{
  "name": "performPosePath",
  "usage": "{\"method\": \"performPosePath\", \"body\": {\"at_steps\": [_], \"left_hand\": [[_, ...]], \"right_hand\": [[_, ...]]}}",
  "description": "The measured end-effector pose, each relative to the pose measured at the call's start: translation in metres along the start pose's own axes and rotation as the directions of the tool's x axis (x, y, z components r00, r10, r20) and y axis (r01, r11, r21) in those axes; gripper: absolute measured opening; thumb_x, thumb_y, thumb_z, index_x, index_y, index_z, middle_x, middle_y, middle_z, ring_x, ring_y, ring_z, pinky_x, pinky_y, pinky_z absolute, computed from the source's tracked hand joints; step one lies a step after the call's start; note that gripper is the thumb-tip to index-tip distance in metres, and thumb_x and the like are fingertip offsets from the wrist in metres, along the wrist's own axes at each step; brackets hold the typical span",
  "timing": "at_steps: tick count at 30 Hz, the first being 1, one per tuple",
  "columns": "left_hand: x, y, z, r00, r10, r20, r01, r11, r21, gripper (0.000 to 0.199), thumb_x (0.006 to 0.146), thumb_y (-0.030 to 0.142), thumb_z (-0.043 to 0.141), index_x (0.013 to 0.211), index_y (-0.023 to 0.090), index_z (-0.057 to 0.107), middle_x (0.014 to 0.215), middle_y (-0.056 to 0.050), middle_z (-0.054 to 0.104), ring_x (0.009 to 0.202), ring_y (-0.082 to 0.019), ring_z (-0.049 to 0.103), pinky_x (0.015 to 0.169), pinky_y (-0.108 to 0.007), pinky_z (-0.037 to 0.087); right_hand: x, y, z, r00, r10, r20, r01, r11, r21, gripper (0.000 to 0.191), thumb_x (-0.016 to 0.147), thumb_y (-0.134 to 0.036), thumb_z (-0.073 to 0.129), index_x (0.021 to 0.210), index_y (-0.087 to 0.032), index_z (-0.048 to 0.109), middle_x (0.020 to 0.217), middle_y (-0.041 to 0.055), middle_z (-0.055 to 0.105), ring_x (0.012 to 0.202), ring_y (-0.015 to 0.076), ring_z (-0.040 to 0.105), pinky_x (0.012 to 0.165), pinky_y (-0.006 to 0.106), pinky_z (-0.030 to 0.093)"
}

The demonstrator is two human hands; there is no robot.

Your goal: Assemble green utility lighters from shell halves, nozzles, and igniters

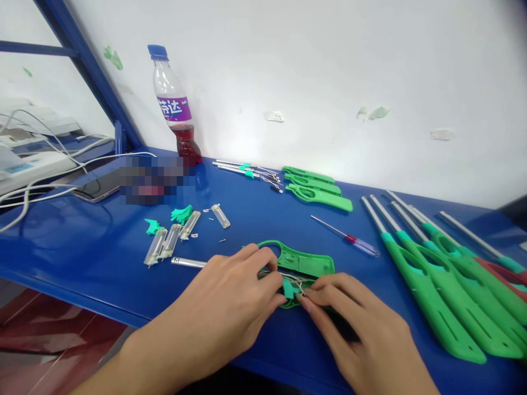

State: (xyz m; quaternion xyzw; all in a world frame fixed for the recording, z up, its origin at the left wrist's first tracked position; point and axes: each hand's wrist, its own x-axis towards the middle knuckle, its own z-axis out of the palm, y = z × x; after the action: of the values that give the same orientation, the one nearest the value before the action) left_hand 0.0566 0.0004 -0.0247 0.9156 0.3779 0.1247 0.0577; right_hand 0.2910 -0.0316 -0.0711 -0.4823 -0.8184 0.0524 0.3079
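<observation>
My left hand (234, 302) is closed around a partly opened green lighter, its fingertips beside a teal trigger (289, 289) in the handle shell. The lighter's silver tube (187, 263) sticks out to the left from under that hand. With thumb and fingers pinched together, my right hand (366, 323) grips the handle end, close to thin white wires (297, 280); its fingers partly cover the shell. Just behind both hands lies a loose green handle half (307, 262), inner side up.
Clear fuel tanks (168, 241) and teal triggers (181, 214) lie left. Metal tubes with wires (247, 170) and green handle halves (319, 195) lie behind. A screwdriver (349, 238) and several assembled lighters (436, 296) lie right. A bottle (175, 104) stands by the wall.
</observation>
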Motion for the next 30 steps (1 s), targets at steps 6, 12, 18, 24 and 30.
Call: {"method": "performPosePath", "body": {"at_steps": [6,12,18,24,30], "left_hand": [[0.0,-0.0009,-0.0008,0.999,0.03,-0.013,-0.03,0.999,0.015,0.017,0.108,0.019,0.057,0.104,0.022,0.073,0.113,-0.004,0.07,0.098,-0.026,0.066,0.066,-0.038,0.048],[-0.0024,-0.0041,0.0009,1.0,0.027,-0.007,-0.027,1.0,0.016,0.018,0.108,0.015,0.055,0.106,0.024,0.071,0.115,-0.002,0.07,0.101,-0.025,0.067,0.069,-0.038,0.049],[-0.0038,-0.0068,0.0018,1.0,-0.003,-0.026,0.004,1.0,0.02,0.022,0.109,0.017,0.055,0.126,0.026,0.066,0.121,-0.002,0.073,0.105,-0.026,0.069,0.079,-0.04,0.054],[-0.0019,-0.0073,0.0027,1.0,0.015,-0.013,-0.015,1.0,-0.014,0.019,0.108,0.015,0.056,0.115,0.025,0.07,0.117,-0.002,0.073,0.103,-0.025,0.067,0.082,-0.04,0.056],[-0.0019,-0.0079,0.0063,0.999,-0.006,-0.037,0.005,0.999,-0.049,0.018,0.11,0.022,0.054,0.116,0.028,0.07,0.12,-0.002,0.068,0.102,-0.025,0.065,0.077,-0.04,0.054]], "right_hand": [[-0.0036,-0.0001,-0.0022,0.993,-0.111,0.031,0.113,0.988,-0.107,0.014,0.107,-0.023,0.057,0.104,-0.025,0.071,0.103,0.0038,0.072,0.086,0.0178,0.073,0.08,0.032,0.062],[-0.0068,-0.0001,-0.0054,1.0,-0.005,-0.022,0.005,1.0,-0.025,0.013,0.108,-0.028,0.057,0.109,-0.028,0.07,0.106,0.0006,0.074,0.094,0.0163,0.074,0.092,0.031,0.06],[-0.0038,-0.0007,-0.0026,0.995,0.048,-0.082,-0.048,0.999,0.002,0.01,0.107,-0.033,0.062,0.114,-0.029,0.067,0.098,-0.0021,0.075,0.084,0.015,0.074,0.078,0.026,0.059],[-0.0028,0.0011,-0.0009,0.996,0.038,-0.077,-0.04,0.999,-0.02,0.019,0.109,-0.033,0.057,0.127,-0.032,0.064,0.105,-0.002,0.075,0.09,0.0148,0.075,0.084,0.026,0.06],[0.0019,0.0021,0.0016,0.995,0.059,-0.08,-0.063,0.997,-0.045,0.02,0.111,-0.03,0.053,0.125,-0.031,0.067,0.103,-0.0015,0.075,0.086,0.0142,0.076,0.075,0.025,0.059]]}}
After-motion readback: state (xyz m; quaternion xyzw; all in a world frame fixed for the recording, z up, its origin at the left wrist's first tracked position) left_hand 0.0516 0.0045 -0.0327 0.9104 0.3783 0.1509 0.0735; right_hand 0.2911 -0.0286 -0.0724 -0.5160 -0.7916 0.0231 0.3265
